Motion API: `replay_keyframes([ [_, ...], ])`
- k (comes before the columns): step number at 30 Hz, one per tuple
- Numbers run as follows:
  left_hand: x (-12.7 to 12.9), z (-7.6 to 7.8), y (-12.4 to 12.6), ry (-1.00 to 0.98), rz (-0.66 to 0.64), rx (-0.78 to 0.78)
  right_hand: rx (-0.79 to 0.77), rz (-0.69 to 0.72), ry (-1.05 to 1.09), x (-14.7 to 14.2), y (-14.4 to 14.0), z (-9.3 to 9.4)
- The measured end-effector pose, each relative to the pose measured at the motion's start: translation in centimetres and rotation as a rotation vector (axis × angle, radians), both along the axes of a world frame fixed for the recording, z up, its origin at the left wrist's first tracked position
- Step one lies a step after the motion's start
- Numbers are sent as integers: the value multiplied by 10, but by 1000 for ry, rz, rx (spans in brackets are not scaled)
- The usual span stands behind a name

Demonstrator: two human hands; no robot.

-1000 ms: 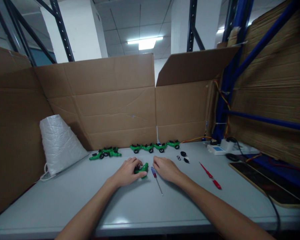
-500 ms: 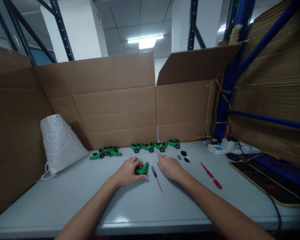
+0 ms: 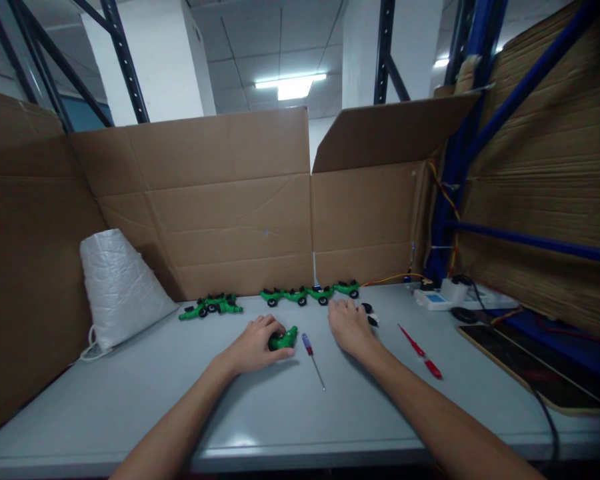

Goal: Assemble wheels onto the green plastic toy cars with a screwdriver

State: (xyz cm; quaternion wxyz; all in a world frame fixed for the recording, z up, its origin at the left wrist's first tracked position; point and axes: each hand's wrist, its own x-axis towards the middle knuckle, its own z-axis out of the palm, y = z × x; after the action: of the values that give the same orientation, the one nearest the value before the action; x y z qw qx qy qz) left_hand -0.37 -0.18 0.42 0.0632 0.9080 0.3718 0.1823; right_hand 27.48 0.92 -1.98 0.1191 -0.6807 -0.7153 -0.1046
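My left hand (image 3: 257, 345) is curled round a green toy vehicle body (image 3: 283, 339) low over the table, thumb along its near side. Further right, my right hand (image 3: 351, 325) lies palm down on the table, fingers reaching forward with nothing visible in them. Beside its fingertips are small black parts (image 3: 373, 321) and a white bit, partly covered by the hand. Between both hands lies a screwdriver (image 3: 307, 345) with a blue and red handle. A red pen-like tool (image 3: 420, 351) rests right of my right hand.
Green toy vehicles (image 3: 295, 296) with black wheels line the back; several more (image 3: 211, 306) cluster to their left. A white foil-like bag (image 3: 123, 293) stands at left. Cardboard walls (image 3: 230, 207) enclose the table. At right are a power strip (image 3: 435, 299) and a dark flat panel (image 3: 525, 367).
My right hand has shifted right and slightly forward, toward the small black parts, and now covers the little rings. My left hand keeps hold of the green body in the same place.
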Motion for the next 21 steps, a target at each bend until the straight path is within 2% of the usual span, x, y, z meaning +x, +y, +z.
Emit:
replay_keyframes([
  [4,0,1,-1,0,3,-9,41,-70,-14,16,1,8],
  [10,-1,0,-2,-10,-1,-16,-113,-216,61,55,14,14],
  [15,0,2,-2,5,6,-18,-158,-241,74,78,22,11],
  [21,0,3,-2,13,3,-10,-208,-234,100,84,26,7],
])
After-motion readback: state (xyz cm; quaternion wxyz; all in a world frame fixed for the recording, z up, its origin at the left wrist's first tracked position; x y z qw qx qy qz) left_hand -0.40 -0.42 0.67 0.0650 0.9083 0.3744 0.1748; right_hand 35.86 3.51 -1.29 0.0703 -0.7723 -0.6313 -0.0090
